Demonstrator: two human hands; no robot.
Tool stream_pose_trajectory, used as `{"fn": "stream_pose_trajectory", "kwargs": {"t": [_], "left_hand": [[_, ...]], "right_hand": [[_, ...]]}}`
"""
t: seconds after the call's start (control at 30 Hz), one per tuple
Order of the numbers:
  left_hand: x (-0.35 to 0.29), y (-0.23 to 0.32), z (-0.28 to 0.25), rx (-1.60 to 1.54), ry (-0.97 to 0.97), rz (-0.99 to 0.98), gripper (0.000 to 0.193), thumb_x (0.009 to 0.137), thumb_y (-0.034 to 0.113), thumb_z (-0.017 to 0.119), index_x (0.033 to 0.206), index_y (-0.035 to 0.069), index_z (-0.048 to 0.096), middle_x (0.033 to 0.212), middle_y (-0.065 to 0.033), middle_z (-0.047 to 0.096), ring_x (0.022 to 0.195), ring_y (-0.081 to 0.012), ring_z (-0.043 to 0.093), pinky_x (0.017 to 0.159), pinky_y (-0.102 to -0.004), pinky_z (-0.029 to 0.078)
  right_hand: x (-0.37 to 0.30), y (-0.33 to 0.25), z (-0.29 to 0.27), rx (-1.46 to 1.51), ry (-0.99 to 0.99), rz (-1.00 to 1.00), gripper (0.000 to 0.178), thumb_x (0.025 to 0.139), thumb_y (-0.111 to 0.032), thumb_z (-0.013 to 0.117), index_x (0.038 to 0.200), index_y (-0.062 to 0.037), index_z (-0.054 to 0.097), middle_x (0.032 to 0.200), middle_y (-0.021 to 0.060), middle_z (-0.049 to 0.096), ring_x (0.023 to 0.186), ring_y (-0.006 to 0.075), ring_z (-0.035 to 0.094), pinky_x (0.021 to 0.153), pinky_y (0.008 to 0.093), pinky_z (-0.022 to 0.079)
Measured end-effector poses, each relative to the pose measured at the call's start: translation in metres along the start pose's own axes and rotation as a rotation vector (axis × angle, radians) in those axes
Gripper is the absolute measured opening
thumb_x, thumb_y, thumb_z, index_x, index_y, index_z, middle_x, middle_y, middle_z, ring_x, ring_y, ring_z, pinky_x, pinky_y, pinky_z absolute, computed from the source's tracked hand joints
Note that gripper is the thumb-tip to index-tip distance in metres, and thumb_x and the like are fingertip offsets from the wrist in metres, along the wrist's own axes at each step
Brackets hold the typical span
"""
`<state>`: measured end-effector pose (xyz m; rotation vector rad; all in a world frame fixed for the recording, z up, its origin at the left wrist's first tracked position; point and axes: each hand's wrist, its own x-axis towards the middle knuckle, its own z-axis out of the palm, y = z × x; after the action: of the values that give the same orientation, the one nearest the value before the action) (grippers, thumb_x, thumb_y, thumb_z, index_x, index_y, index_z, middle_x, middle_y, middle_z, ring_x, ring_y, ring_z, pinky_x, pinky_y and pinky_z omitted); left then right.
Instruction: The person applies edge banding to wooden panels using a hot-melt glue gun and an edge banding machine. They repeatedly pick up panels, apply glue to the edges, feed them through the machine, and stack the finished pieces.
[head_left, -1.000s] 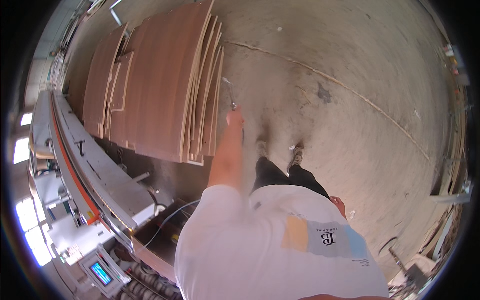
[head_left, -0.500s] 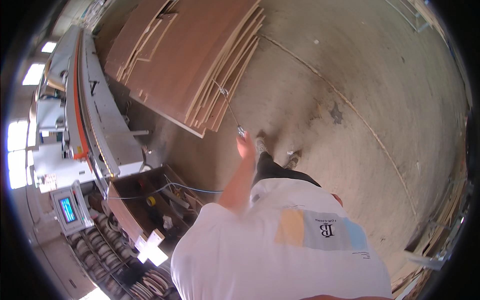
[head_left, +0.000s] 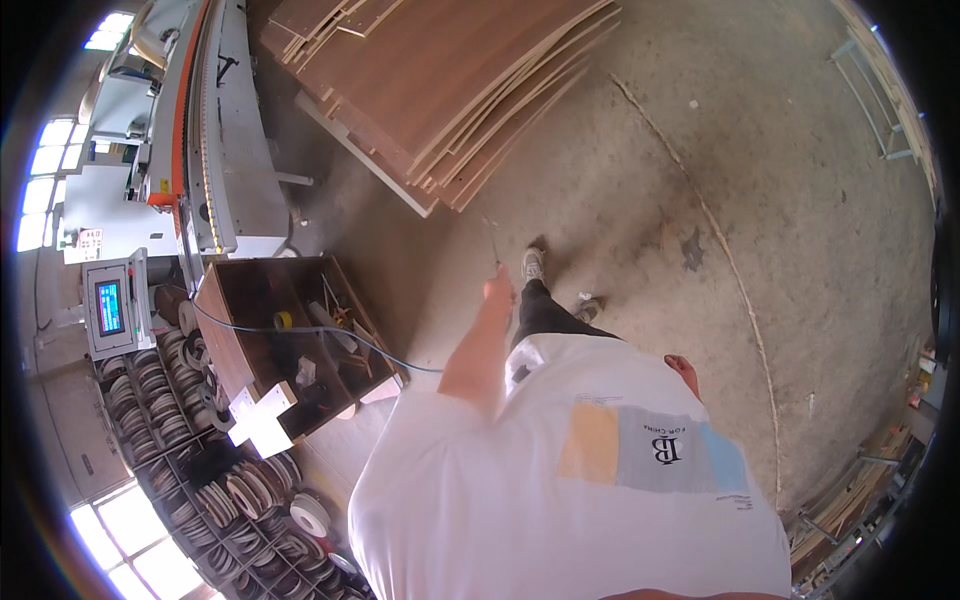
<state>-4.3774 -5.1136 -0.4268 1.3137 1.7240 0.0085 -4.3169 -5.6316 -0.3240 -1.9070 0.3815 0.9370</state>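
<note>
My left hand (head_left: 498, 287) is closed round the handle of an air blow gun (head_left: 496, 258), a slim metal tool with a long thin nozzle. The nozzle points away from me over the floor, towards the near corner of the stacked brown boards (head_left: 455, 90), and is apart from them; motion blurs its tip. A blue hose (head_left: 330, 330) runs from the left and goes out of sight by my left arm. My right hand (head_left: 683, 372) hangs beside my white shirt, fingers curled, with nothing visible in it.
A long grey machine (head_left: 240, 130) with an orange stripe stands on the left, its control screen (head_left: 110, 306) nearer me. An open brown wooden box (head_left: 225, 330) holds tape and small tools. Racks of edging rolls (head_left: 250, 490) stand lower left. Boards (head_left: 850, 490) lie lower right.
The view has shifted, so the board stack sits higher and further right. My left hand with the blow gun is now off the stack's edge, over the floor. My right hand shows more.
</note>
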Motion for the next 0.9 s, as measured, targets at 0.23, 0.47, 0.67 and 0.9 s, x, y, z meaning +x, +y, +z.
{"fn": "stream_pose_trajectory", "kwargs": {"t": [0.23, 0.47, 0.67, 0.9], "left_hand": [[0.015, 0.049, 0.042, -0.129, -0.172, -0.142, 0.057, 0.1, 0.056, 0.057, 0.084, 0.001, 0.065, 0.067, -0.0103, 0.061, 0.055, -0.0259, 0.057, 0.049, -0.0419, 0.044], [0.026, 0.149, 0.134, -0.082, -0.475, 0.073, 0.061, 0.098, 0.058, 0.061, 0.08, -0.001, 0.064, 0.057, -0.0089, 0.055, 0.044, -0.0226, 0.051, 0.043, -0.0406, 0.04], [0.024, 0.236, 0.211, 0.183, -0.584, 0.517, 0.061, 0.093, 0.062, 0.064, 0.089, 0.001, 0.066, 0.068, -0.0127, 0.062, 0.058, -0.0258, 0.061, 0.054, -0.0427, 0.047], [-0.066, 0.346, 0.207, 0.119, -0.443, 0.794, 0.066, 0.093, 0.064, 0.061, 0.091, -0.002, 0.065, 0.099, -0.0217, 0.072, 0.1, -0.0408, 0.069, 0.085, -0.0484, 0.052]], "right_hand": [[-0.014, 0.05, -0.009, -0.145, 0.096, -0.058, 0.041, 0.096, -0.033, 0.066, 0.117, 0.0018, 0.071, 0.106, 0.0166, 0.076, 0.1, 0.0217, 0.071, 0.088, 0.0336, 0.055], [-0.056, 0.102, 0.016, -0.022, 0.245, 0.016, 0.041, 0.097, -0.035, 0.066, 0.118, -0.0008, 0.072, 0.108, 0.0164, 0.075, 0.102, 0.0217, 0.07, 0.089, 0.034, 0.054], [-0.095, 0.083, 0.066, 0.089, 0.344, 0.123, 0.04, 0.097, -0.035, 0.065, 0.118, -0.0016, 0.072, 0.108, 0.0164, 0.075, 0.102, 0.0223, 0.071, 0.089, 0.0344, 0.054], [-0.107, 0.054, 0.109, 0.115, 0.399, 0.206, 0.039, 0.097, -0.035, 0.064, 0.117, -0.0019, 0.072, 0.107, 0.016, 0.075, 0.101, 0.0229, 0.071, 0.088, 0.0347, 0.055]]}}
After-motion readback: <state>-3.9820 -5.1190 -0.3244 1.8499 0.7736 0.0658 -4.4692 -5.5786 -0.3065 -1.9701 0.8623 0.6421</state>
